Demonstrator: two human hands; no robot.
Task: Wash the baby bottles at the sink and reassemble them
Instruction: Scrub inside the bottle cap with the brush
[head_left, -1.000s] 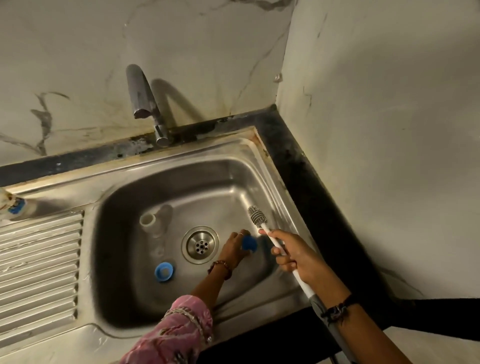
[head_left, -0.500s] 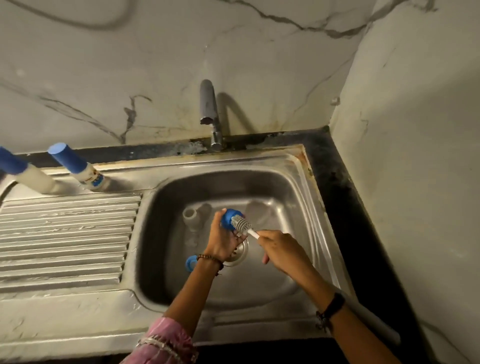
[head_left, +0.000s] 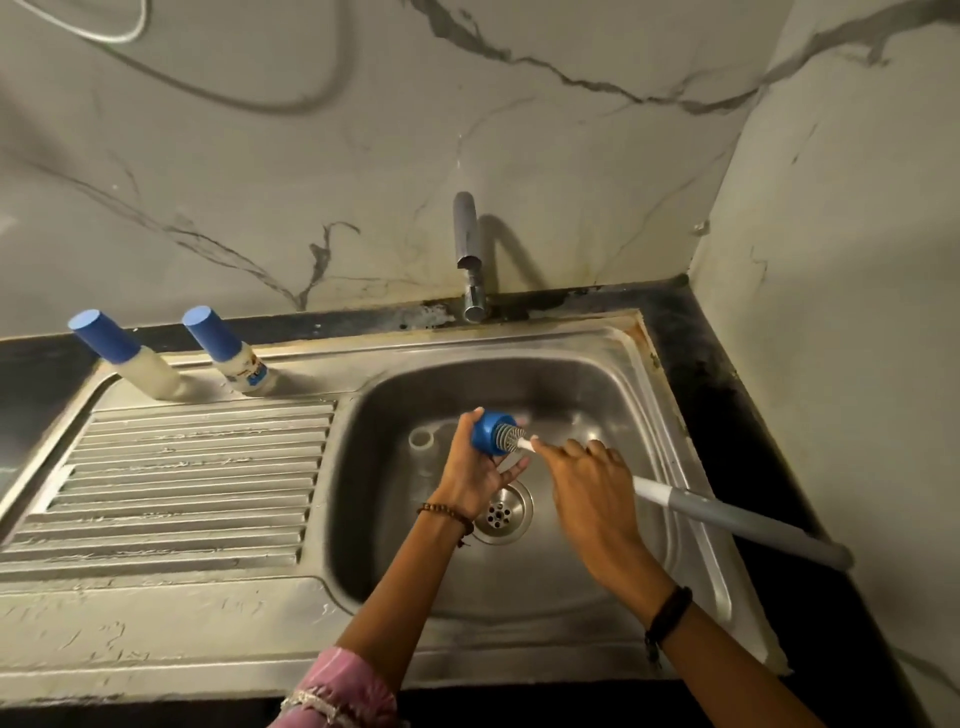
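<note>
Both hands have lifted a little higher over the sink bowl than half a second ago, and the brush head now sits deeper in the blue cap (head_left: 491, 432). That cap is round and bright blue, with its open end turned to the right. It is up in the air above the middle of the bowl, over the drain (head_left: 501, 512). Fingers of the left hand (head_left: 475, 475) curl round the cap from below. Just beside it, the right hand (head_left: 587, 480) grips the white stick of the bottle brush (head_left: 675, 501), whose grey handle pokes out past the bowl's right edge. A clear bottle (head_left: 422, 441) lies in the bowl behind the left hand. Two capped bottles (head_left: 228, 349) stand at the back edge of the draining board; the nearer one has a label, too blurry to read.
</note>
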